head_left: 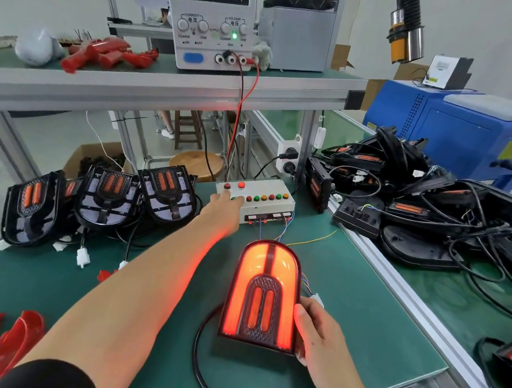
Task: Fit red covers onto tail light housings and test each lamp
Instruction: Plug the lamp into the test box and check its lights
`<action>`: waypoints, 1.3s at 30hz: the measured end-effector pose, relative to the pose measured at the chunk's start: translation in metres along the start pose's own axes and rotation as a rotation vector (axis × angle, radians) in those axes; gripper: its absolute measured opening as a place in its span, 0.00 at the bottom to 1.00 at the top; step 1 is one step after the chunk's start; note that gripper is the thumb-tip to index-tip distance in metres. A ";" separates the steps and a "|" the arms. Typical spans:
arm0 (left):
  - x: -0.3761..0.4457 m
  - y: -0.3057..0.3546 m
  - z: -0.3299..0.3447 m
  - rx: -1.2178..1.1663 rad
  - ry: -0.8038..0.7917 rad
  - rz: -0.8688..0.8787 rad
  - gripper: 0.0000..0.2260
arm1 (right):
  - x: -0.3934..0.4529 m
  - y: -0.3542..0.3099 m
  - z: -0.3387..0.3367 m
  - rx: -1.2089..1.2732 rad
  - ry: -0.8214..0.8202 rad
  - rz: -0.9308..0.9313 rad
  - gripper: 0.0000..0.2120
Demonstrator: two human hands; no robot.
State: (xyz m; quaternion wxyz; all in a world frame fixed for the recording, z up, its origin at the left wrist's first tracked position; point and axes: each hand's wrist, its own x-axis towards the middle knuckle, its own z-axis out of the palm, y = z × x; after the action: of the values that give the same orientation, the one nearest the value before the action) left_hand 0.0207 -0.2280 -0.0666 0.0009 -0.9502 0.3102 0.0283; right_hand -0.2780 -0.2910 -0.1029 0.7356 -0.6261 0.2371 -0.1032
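A tail light with its red cover fitted (261, 295) lies on the green mat and glows bright orange-red. My right hand (317, 330) holds its right edge, thumb along the side. My left hand (223, 207) reaches forward, fingers straight, pressing buttons on the white test box (274, 200), whose thin wires run to the lamp. Three uncovered black housings (107, 196) lean in a row at the left. Loose red covers (1, 345) lie at the near left corner.
A power supply (213, 22) on the shelf reads 0.045 A and 12.00 V, with red and black leads hanging down. More red covers (106, 53) lie on the shelf. A tangled heap of black housings (416, 200) fills the right bench beside a blue machine (455, 130).
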 end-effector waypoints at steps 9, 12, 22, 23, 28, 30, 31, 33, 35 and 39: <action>0.010 0.011 -0.013 0.235 0.067 0.017 0.24 | -0.001 -0.001 -0.001 -0.081 0.010 0.018 0.11; 0.018 0.027 -0.009 0.156 0.049 0.099 0.29 | -0.001 -0.001 -0.002 -0.062 0.025 0.040 0.11; 0.046 0.062 -0.004 0.092 -0.040 0.131 0.36 | 0.004 -0.001 -0.004 -0.074 0.042 0.034 0.10; 0.047 0.062 -0.004 0.091 -0.032 0.132 0.35 | 0.003 -0.001 -0.004 -0.076 0.047 0.027 0.10; 0.050 0.060 -0.005 0.059 -0.062 0.128 0.34 | 0.002 -0.002 -0.003 -0.052 0.061 0.020 0.10; 0.051 0.057 -0.003 0.038 -0.069 0.129 0.35 | 0.000 -0.003 -0.002 -0.046 0.056 0.028 0.10; 0.050 0.056 -0.002 0.025 -0.072 0.129 0.36 | -0.001 -0.003 -0.001 -0.052 0.054 0.036 0.10; 0.049 0.054 -0.001 0.004 -0.076 0.129 0.38 | -0.002 -0.003 -0.001 -0.040 0.058 0.061 0.10; 0.049 0.054 0.000 0.005 -0.064 0.130 0.38 | -0.003 -0.004 -0.001 -0.033 0.057 0.066 0.10; 0.046 0.058 0.001 0.018 -0.041 0.109 0.37 | -0.001 -0.004 -0.003 -0.075 0.050 0.004 0.10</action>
State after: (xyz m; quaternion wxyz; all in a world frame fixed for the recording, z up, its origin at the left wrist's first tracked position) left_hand 0.0238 -0.3022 -0.0695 0.0140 -0.9311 0.3617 0.0449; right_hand -0.2794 -0.2938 -0.0987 0.7056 -0.6501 0.2603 -0.1086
